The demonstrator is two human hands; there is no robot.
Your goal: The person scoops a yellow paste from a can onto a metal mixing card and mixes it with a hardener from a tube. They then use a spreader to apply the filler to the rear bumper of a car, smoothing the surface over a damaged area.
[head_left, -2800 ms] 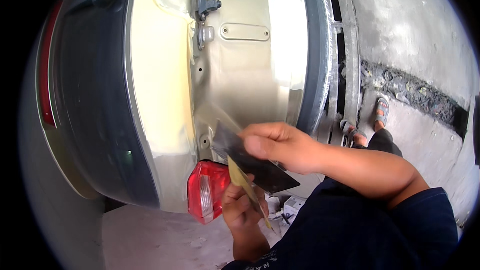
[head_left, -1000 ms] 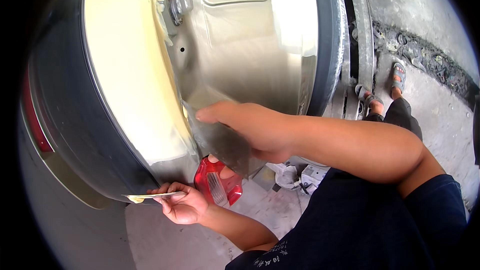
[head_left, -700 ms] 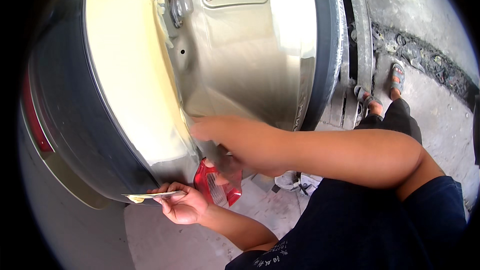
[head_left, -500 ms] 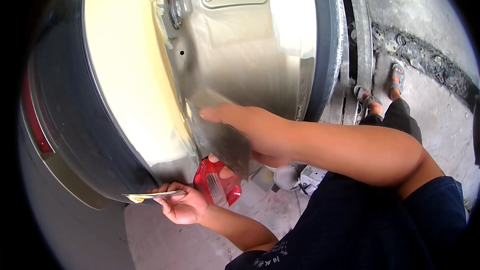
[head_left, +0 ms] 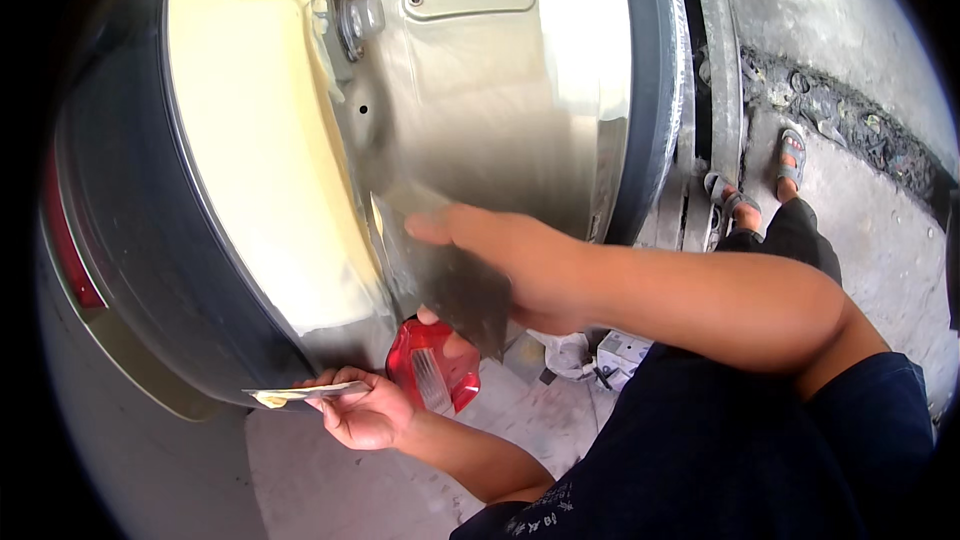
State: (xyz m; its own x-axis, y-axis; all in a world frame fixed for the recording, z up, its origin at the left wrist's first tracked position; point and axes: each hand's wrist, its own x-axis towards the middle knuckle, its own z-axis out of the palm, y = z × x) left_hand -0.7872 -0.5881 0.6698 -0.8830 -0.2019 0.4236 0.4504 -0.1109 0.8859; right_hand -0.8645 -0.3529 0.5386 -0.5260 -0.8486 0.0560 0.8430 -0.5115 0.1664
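Fingers (head_left: 440, 230) of the right hand (head_left: 520, 265) lay straight and pressed together along the top edge of a dark flat spreader (head_left: 455, 285), with the thumb tucked under its lower edge, so the blade was pinched flat against the beige car body panel (head_left: 490, 110). That spreader sat on the lower part of the panel, just above the red tail light (head_left: 432, 365) and just right of the broad pale yellow filler patch (head_left: 265, 170) that covered the panel's left curve. Below the panel's lower edge, the left hand (head_left: 365, 410) curled its fingers around a thin flat blade (head_left: 300, 395) smeared with the same pale filler, gripping it between thumb and fingertips so it pointed left, touching the dark underside of the bodywork. The tail light lay between the two hands, just right of the left hand and touching it or nearly so. Beside the panel's right edge ran a dark rubber-edged door frame (head_left: 655, 90), and beyond it the concrete floor (head_left: 860, 230) showed the person's sandalled feet (head_left: 760, 185). A small white box (head_left: 625, 350) rested on the floor under the right forearm.
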